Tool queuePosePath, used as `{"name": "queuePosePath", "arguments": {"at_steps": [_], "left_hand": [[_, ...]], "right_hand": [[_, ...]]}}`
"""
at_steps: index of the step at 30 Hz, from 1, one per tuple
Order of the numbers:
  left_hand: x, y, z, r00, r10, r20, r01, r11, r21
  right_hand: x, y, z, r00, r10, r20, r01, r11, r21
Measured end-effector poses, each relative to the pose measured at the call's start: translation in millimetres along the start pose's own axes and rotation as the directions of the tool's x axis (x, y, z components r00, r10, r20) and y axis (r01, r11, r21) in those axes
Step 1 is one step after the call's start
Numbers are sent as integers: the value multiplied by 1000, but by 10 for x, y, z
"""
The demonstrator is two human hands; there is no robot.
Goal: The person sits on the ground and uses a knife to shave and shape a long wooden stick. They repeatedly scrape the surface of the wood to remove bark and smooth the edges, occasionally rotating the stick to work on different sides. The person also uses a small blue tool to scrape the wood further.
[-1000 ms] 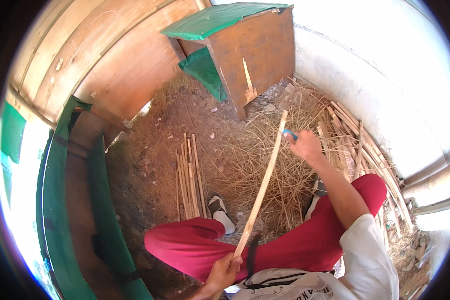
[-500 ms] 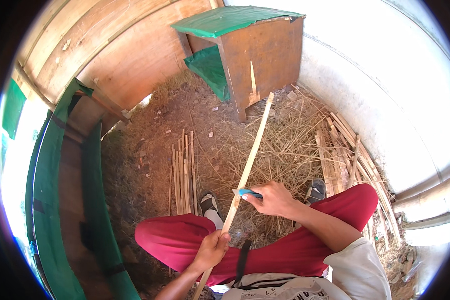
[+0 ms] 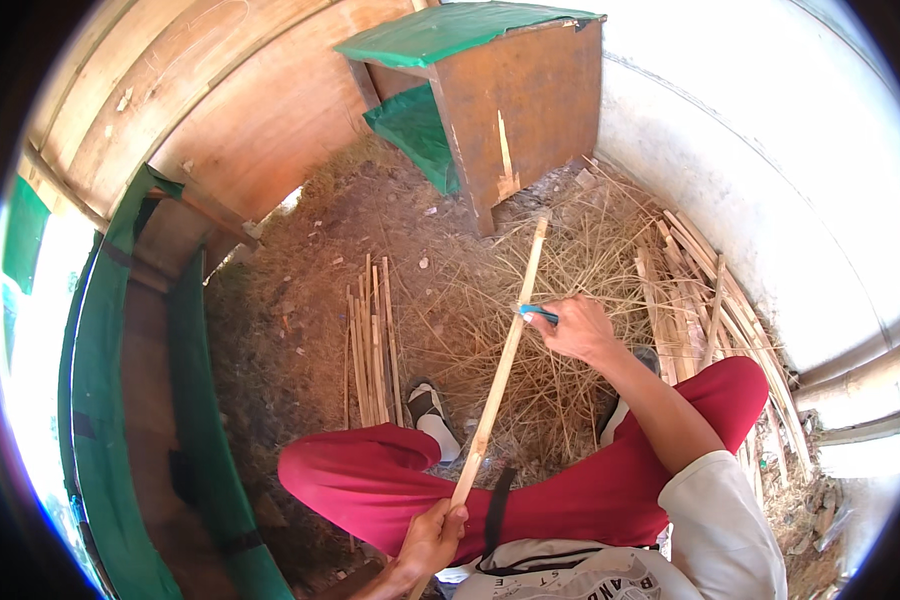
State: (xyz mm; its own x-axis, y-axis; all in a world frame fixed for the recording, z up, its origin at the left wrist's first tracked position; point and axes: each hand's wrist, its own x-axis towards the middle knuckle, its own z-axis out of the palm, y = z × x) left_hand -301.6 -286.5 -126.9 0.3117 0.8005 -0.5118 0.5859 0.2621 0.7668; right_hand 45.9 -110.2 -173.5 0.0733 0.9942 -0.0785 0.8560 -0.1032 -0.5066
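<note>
A long pale strip, seemingly bamboo, slants up and away from my lap. Near its lower end my left hand is closed round it, over my red trousers. My right hand grips a blue-handled cutter knife. The knife meets the strip towards its far end; its blade is hardly visible from here.
A bundle of thin strips lies left of my feet. More split strips are piled along the white wall at right. Straw covers the ground ahead. A wooden cabinet with green sheeting stands beyond; a green-edged shelf is at left.
My right hand has moved the knife forward along the strip, away from me. The left hand and the strip have shifted slightly nearer to my body.
</note>
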Motion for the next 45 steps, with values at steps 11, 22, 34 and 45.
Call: {"name": "queuePosePath", "arguments": {"at_steps": [11, 22, 34, 45], "left_hand": [[-168, -59, -88, 999, -12, -51, 15, 999, 51], [-830, -197, -174, 958, -262, -113, 284, 911, 300], [134, 119, -159, 982, 81, -172, -80, 997, 12], [942, 219, 167, 957, 131, -260, -164, 980, -112]], "right_hand": [[82, -30, 229, 999, 40, -23, -40, 999, -20], [514, 981, -63, 850, 522, -67, -512, 849, 128], [-203, -296, 3, 999, 33, 33, -44, 899, 436], [-519, -377, 300, 929, -310, -201, 364, 861, 355]]}}
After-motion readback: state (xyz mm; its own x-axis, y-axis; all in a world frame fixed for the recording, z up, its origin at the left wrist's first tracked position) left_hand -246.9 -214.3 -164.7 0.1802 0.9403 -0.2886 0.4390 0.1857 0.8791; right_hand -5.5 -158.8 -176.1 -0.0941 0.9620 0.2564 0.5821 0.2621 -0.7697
